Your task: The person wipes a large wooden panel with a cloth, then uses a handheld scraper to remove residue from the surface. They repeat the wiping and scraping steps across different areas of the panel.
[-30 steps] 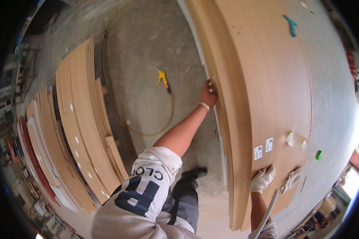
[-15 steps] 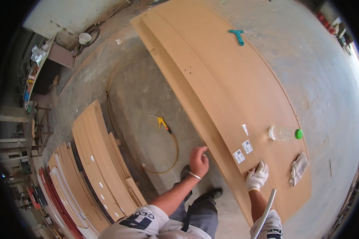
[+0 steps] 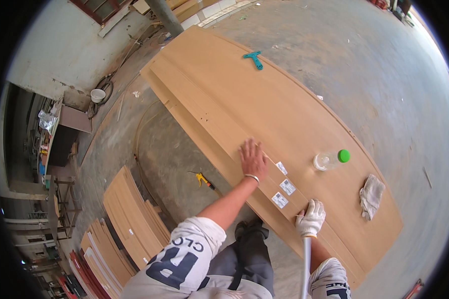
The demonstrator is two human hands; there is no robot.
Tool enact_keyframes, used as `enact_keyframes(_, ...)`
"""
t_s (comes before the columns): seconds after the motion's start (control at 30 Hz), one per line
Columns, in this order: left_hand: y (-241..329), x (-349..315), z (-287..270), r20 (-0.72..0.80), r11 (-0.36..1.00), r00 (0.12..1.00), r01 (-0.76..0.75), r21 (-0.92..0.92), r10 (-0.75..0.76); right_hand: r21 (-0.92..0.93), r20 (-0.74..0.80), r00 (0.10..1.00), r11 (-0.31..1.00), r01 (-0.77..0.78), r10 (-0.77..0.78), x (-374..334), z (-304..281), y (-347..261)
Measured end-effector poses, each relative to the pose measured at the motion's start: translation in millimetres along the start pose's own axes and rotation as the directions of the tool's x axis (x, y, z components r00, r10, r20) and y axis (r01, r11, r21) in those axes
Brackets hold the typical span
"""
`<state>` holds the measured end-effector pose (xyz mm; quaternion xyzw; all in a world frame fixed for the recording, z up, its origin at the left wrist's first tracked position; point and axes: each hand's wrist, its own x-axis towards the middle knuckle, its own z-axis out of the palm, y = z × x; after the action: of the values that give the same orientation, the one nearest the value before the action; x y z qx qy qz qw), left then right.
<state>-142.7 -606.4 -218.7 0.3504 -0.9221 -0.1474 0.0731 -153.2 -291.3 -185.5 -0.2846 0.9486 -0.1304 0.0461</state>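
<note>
Bare except for a pale wristband, my left hand [image 3: 254, 160] lies flat with fingers spread on a long tan wood-look panel [image 3: 304, 129]. My right hand [image 3: 312, 219], in a white knit glove, rests palm down on the same panel, fingers extended. Between them are white printed labels [image 3: 287, 187] stuck on the surface. Beyond my right hand a clear bottle with a green cap [image 3: 329, 160] lies on its side, and a crumpled greyish cloth [image 3: 372, 197] sits near the panel's edge. A teal T-shaped scraper [image 3: 254, 59] lies toward the far end.
A yellow air blow gun [image 3: 200, 179] with its hose lies on the concrete floor left of the panel. More panels [image 3: 134, 202] are stacked at the lower left. A white bucket [image 3: 98, 95] stands by the wall. A pale tube [image 3: 307, 264] rises near my right forearm.
My left hand has moved from beside the panel's edge onto its surface and spread out. The gloved right hand stays on the panel. The head view has shifted.
</note>
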Motion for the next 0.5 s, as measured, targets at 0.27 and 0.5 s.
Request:
enact_keyframes(0.27,-41,35,14,-0.041,0.979,0.992,0.123,0.161,-0.118,0.033,0.051,0.999,0.999,-0.018,0.017,6,-11,-9)
enact_keyframes(0.5,-37,33,9,-0.008,0.964,0.992,0.128,0.232,-0.129,0.051,0.099,0.994,0.997,-0.049,0.044,11,-14,-8)
